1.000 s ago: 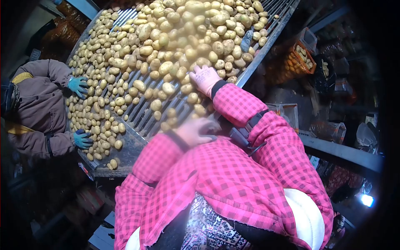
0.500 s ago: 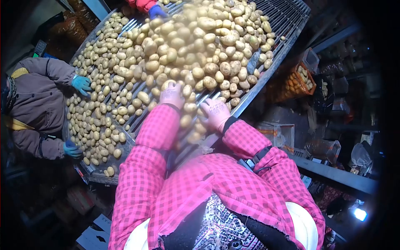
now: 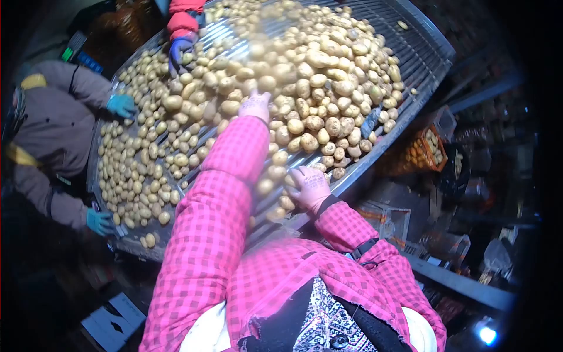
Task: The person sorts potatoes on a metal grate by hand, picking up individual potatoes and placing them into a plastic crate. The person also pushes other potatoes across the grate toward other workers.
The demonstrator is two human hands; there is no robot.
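Potatoes (image 3: 347, 88) lie heaped across a slatted metal sorting table (image 3: 413, 35). My left hand (image 3: 255, 107), in a pale pink glove, reaches into the near side of the heap with fingers apart, touching potatoes; the fingertips are partly hidden among them. Nearer my body, my right hand (image 3: 311, 186), gloved the same way, rests by the table's right edge. Its fingers are spread beside a few potatoes (image 3: 277, 172) in the strip in front of me, and no potato shows gripped in it. A smear on the lens blurs this middle strip.
At the left, a co-worker in a brown jacket (image 3: 56, 123) has teal-gloved hands (image 3: 121, 105) at the table. Another person's purple-gloved hand (image 3: 180, 53) touches potatoes at the far side. An orange crate of potatoes (image 3: 431, 146) stands right, beyond the metal rim. Dark plastic (image 3: 370, 120) lies on the heap.
My left hand has moved forward, deeper into the heap. My right hand stays near the table's right edge, slightly lower in view. The purple-gloved hand has moved left and nearer.
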